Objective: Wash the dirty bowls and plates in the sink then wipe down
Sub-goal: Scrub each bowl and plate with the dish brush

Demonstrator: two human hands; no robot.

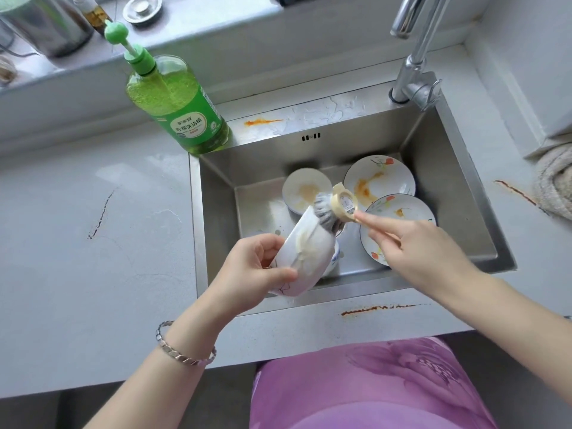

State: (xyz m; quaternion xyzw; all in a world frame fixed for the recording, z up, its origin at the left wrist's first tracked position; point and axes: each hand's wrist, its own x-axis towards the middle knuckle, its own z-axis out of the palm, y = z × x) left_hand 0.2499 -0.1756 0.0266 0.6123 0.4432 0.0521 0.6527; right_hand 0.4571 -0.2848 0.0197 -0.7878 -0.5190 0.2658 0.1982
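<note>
Over the steel sink (458, 193) my left hand (250, 274) grips a white bowl (309, 252), tilted on its side with its rim up and to the right. My right hand (418, 249) holds the handle of a dish brush (337, 205); its grey steel-wool head touches the bowl's rim. In the sink lie a dirty small bowl (305, 190) and two flowered plates (379, 178) (399, 212) with orange stains. Another bowl (334, 261) sits under the one I hold, mostly hidden.
A green dish soap pump bottle (176, 103) stands at the sink's back left corner. The faucet (414, 66) rises at back right. A towel (554, 181) lies on the right counter. Orange stains mark the counter (93, 243) and the sink's edges. A metal pot stands on the back ledge.
</note>
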